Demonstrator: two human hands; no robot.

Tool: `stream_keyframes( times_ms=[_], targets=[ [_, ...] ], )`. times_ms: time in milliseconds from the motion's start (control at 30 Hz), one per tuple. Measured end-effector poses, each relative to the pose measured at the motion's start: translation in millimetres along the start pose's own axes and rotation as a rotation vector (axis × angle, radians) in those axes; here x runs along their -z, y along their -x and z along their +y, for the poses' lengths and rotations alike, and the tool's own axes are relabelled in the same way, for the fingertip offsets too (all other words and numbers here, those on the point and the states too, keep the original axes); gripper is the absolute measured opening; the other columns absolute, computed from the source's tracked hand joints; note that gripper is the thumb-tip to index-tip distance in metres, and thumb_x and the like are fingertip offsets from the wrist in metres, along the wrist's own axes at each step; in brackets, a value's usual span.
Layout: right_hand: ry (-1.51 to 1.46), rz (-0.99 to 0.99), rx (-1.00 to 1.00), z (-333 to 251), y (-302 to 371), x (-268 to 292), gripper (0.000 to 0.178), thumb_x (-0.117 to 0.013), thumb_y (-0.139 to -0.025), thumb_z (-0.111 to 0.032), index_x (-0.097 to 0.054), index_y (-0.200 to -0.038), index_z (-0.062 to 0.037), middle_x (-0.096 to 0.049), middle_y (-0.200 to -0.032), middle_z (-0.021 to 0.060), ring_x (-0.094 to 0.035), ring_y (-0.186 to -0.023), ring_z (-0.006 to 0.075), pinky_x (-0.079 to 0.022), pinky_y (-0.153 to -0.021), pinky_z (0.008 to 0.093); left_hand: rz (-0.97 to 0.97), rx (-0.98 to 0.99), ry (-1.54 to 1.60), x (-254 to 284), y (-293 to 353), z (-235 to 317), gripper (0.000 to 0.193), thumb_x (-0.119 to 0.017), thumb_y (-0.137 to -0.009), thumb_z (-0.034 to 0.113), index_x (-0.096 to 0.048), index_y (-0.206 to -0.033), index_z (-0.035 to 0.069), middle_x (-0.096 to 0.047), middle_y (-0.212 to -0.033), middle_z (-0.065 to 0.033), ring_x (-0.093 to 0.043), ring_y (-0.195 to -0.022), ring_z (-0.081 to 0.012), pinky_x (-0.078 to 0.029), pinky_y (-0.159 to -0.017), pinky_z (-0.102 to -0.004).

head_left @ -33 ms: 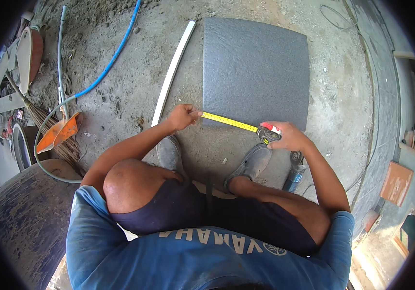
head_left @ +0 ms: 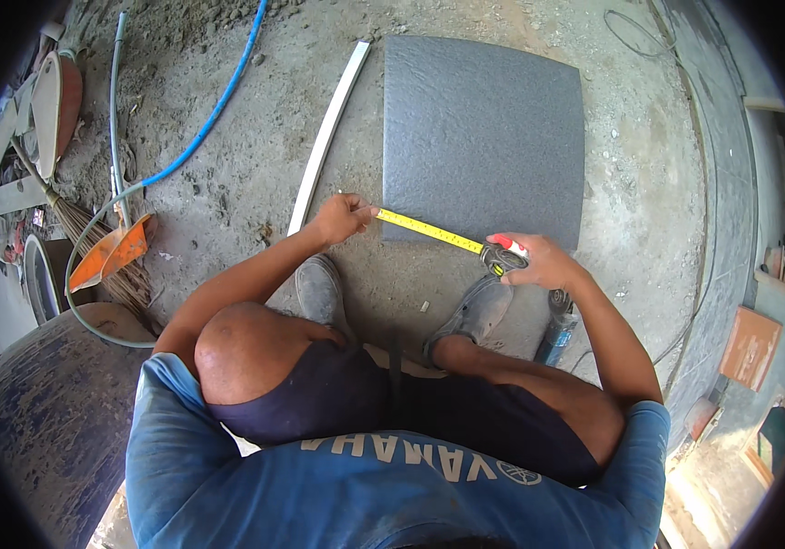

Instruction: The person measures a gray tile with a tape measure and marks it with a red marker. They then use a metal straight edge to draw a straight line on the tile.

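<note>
A grey textured tile (head_left: 484, 137) lies flat on the ground in front of me. Over its near edge stretches the yellow blade of a tape measure (head_left: 429, 231), slanting down to the right. My left hand (head_left: 345, 220) pinches the blade's end just outside the tile's left edge. Around the tape's dark and red case (head_left: 502, 259) my right hand (head_left: 543, 261) is closed, near the tile's front right part. Whether the blade touches the tile I cannot tell. Left of the tile rests a long white strip (head_left: 328, 137), apart from both hands.
My shoes (head_left: 321, 291) stand just short of the tile. A plastic bottle (head_left: 555, 339) is by my right leg. At the left are a blue hose (head_left: 205, 128), an orange scoop-like piece (head_left: 113, 252), a broom (head_left: 91, 229) and a large drum (head_left: 63, 393). A wall runs along the right.
Both hands have shifted very slightly left with the tape measure, so its end sits a little farther outside the tile's left edge. The tile and the white strip look unmoved.
</note>
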State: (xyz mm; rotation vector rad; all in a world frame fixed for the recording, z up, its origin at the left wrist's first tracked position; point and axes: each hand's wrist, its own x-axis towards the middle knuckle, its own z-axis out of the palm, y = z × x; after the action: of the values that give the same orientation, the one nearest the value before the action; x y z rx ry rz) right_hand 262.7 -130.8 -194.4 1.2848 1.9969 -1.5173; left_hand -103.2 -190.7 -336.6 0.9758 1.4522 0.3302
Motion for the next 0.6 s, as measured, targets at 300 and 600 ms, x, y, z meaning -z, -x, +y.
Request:
stream_keyframes(
  times_ms=[300,600],
  targets=[
    [-0.057,-0.094,0.163,-28,-18,0,0.075,-0.068,-0.069,-0.025,-0.048,-0.141,-0.0225,-0.059,-0.123,0.0132,-0.059,-0.108,0.0285,-0.046,-0.094,0.0376,-0.103,-0.077,0.362,31,11,50,0.023,-0.068,-0.091,0.029,-0.063,-0.093,0.006,-0.064,-0.082,-0.0015,-0.060,-0.072,-0.0106,-0.050,-0.067,-0.0246],
    [0.523,0.216,0.138,-40,-49,76,0.075,-0.065,-0.068,-0.026,-0.048,-0.141,-0.0329,-0.056,-0.102,0.0091,-0.057,-0.102,0.0284,-0.050,-0.092,0.0406,-0.141,-0.186,-0.083,70,-45,119,0.025,-0.071,-0.089,0.030,-0.065,-0.088,0.006,-0.060,-0.076,-0.0002,-0.055,-0.068,-0.0090,-0.045,-0.061,-0.0252]
  ],
)
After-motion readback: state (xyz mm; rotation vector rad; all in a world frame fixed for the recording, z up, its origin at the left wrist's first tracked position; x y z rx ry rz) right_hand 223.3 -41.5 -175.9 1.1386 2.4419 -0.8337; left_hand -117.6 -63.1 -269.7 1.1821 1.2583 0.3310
